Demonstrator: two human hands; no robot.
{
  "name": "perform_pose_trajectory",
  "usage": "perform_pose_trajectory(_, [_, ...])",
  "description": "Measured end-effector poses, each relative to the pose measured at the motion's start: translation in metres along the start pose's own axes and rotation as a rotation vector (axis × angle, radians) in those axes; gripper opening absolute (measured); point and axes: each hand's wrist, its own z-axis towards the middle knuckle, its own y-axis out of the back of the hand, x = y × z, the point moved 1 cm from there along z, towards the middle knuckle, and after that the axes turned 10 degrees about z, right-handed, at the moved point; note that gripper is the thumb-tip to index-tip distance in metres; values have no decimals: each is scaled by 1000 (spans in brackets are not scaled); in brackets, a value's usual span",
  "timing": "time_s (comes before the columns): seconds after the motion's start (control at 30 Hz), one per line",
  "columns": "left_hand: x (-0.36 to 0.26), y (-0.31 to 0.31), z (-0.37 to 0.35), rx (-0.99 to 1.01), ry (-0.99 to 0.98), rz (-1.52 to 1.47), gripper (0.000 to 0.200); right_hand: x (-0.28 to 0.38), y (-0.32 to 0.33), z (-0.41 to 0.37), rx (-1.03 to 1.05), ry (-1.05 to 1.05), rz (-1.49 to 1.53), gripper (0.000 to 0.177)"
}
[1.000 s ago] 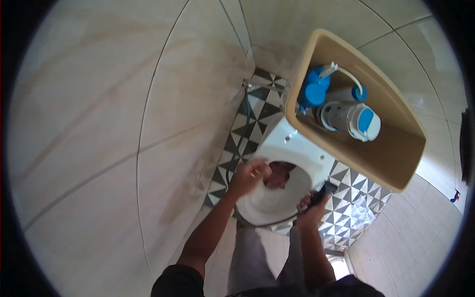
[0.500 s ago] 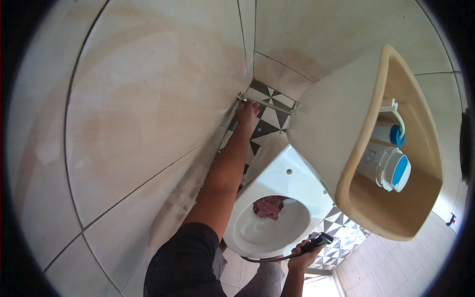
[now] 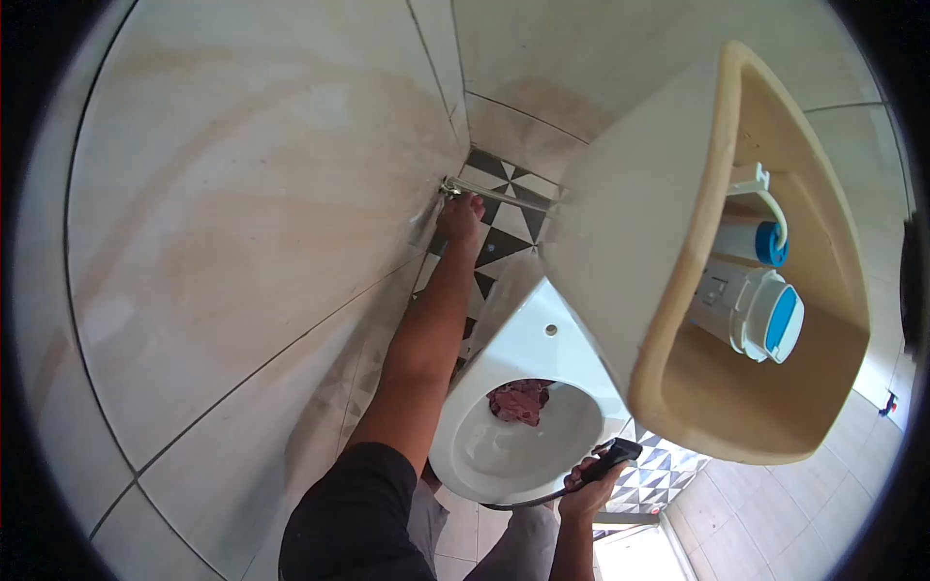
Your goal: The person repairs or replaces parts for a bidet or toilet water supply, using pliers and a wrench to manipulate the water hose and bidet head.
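Note:
My left arm stretches down along the tiled wall, and my left hand is closed at a small metal valve low on that wall. The fingers partly hide the fitting. A thin pipe runs from it across the corner. In my right hand is a black bidet sprayer, gripped beside the toilet's rim. Its dark hose passes under the front edge of the bowl. The white toilet stands between my arms. A crumpled dark red cloth lies inside the bowl.
A beige open tank juts out at the right, with white and blue cylindrical parts inside. Stained tiles cover the wall at the left. Black and white patterned tiles lie on the floor behind the toilet.
The view has shifted slightly, so most things sit a little further left. My left hand stays by the valve with its fingers drawn in more. My right hand still holds the sprayer.

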Motion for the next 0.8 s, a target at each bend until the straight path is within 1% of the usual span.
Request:
perform_pose_trajectory(0.03, [4,4,0,102,-66,-90,30,-3,8,5,133,116,-125,62])
perform_pose_trajectory(0.07, [8,6,-1,206,-133,-180,29,-9,16,14,196,174,-185,63])
perform_pose_trajectory(0.1, [5,6,-10,217,-130,-175,29,-15,24,23,256,235,-241,64])
perform_pose_trajectory(0.13, [-2,5,-26,242,-47,-231,33,-23,36,37,160,158,-163,67])
perform_pose_trajectory(0.17, [-6,4,-35,264,37,-288,39,-24,39,40,110,121,-126,68])
perform_pose_trajectory(0.2, [4,7,-25,302,37,-301,45,-23,40,42,60,86,-86,70])
perform_pose_trajectory(0.23, [12,10,-16,308,44,-301,45,-13,26,33,65,-18,-7,71])
perform_pose_trajectory(0.27, [19,14,-7,357,81,-355,47,-7,16,26,71,-122,74,73])
perform_pose_trajectory(0.3, [17,13,-6,406,115,-409,48,-6,13,23,66,-117,78,73])
perform_pose_trajectory(0.33, [14,11,-5,334,119,-402,41,-6,10,20,61,-111,86,73])
perform_pose_trajectory(0.37, [11,7,-3,340,118,-402,41,-5,9,19,59,-107,93,73])
perform_pose_trajectory(0.4, [-2,2,-11,131,88,-183,32,-14,17,27,59,-105,98,73])
perform_pose_trajectory(0.43, [-1,2,-7,-76,57,37,24,-24,23,33,46,-5,61,71])
perform_pose_trajectory(0.47, [-1,-1,-1,-68,58,41,24,-30,33,38,33,48,49,70])
perform_pose_trajectory(0.5, [15,4,26,-33,52,34,18,-31,34,37,20,100,35,69])
perform_pose_trajectory(0.57, [21,9,44,21,55,37,14,-9,4,12,51,-5,68,66])
perform_pose_trajectory(0.6, [19,15,46,88,26,27,14,-25,15,22,10,79,78,61])
perform_pose_trajectory(0.63, [21,18,44,155,-1,17,14,-40,24,32,-31,164,84,56])
perform_pose_trajectory(0.67, [6,11,14,69,16,-85,12,-49,34,41,-76,209,52,52])
perform_pose_trajectory(0.77, [-23,5,-24,45,4,6,10,-39,23,33,-138,178,112,44])
perform_pose_trajectory(0.8, [-22,4,-26,50,8,14,10,-38,25,35,-68,166,83,45])
